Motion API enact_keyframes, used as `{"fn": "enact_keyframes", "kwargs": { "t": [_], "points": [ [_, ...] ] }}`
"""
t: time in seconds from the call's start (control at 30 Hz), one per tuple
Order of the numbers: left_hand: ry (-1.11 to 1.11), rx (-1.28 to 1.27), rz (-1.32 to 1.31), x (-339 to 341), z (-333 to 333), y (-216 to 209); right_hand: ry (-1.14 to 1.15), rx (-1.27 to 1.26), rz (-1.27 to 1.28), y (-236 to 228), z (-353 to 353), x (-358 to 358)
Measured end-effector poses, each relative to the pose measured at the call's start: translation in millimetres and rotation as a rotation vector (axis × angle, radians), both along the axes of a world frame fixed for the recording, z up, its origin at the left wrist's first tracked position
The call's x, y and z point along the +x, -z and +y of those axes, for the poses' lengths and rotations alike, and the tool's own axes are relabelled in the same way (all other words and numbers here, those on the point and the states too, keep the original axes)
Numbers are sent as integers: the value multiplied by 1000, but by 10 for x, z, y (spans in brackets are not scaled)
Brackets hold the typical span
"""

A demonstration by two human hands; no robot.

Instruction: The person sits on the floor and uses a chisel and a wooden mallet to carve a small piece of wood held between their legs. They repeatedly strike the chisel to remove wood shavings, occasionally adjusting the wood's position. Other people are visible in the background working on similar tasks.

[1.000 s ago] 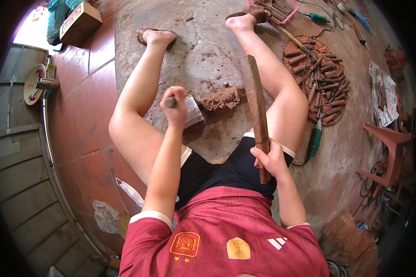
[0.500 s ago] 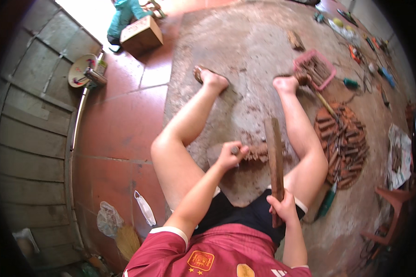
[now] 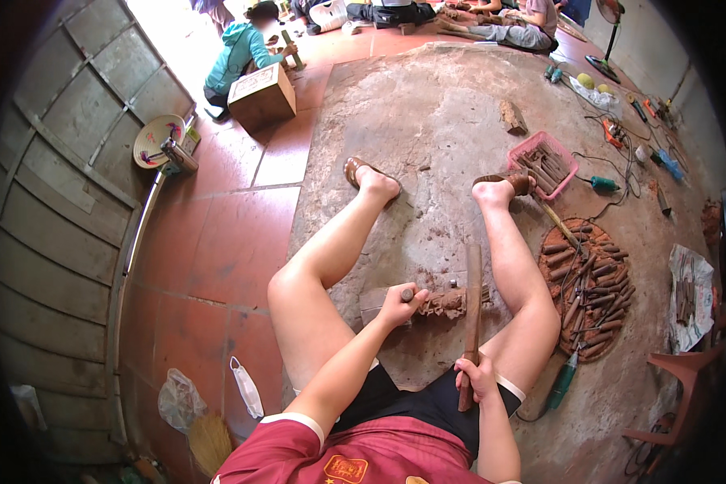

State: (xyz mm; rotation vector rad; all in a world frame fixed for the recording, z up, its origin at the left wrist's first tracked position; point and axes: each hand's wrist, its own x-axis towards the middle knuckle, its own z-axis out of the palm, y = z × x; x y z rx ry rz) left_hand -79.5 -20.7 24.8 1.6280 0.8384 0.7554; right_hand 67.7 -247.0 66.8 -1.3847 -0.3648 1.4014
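Observation:
Between my spread legs a partly carved piece of wood (image 3: 445, 304) lies on the floor, its surface rough and cut into. My left hand (image 3: 395, 308) is wrapped round a chisel (image 3: 407, 295) at the wood's left part; only the round handle end shows, and its blade is hidden. In my right hand (image 3: 479, 379) is a long wooden mallet bar (image 3: 473, 302), gripped near its lower end over my right thigh. The bar points away from me and passes above the right part of the carved wood, hiding some of it.
Right of my leg lies a round tray (image 3: 550, 297) of several chisels, beyond it a pink basket (image 3: 573, 176) of tools. Power tools (image 3: 605, 185) with cords are scattered at right, near a reddish plastic stool (image 3: 686, 375). A person in teal (image 3: 232, 60) sits by a box (image 3: 260, 101).
The view has tilted up, bringing more people at the back into sight. My left hand still grips the chisel and my right the mallet bar.

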Motion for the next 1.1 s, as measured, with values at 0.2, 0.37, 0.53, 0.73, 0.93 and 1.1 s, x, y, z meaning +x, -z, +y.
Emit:
{"fn": "enact_keyframes", "kwargs": {
  "t": [0.2, 0.37, 0.53, 0.73, 0.93, 1.1],
  "points": [
    [2, -51, -6, -4, 11, 14, 65, 31, 72, 100, -38, 12],
    [-13, -6, -33, 11, -15, 6, 96, 39, 125, 98, -55, 0],
    [-9, -30, -43, 9, -24, -46, 100, 26, 117, 20, -31, -24],
    [-2, -25, -23, -4, -7, -20, 87, 13, 87, 26, -25, -32],
    [3, -25, -19, -6, -8, 6, 83, 6, 87, 47, -23, -29],
    [-6, -26, -14, -3, -28, -35, 76, -2, 76, 35, -7, -28]
  ]
}}
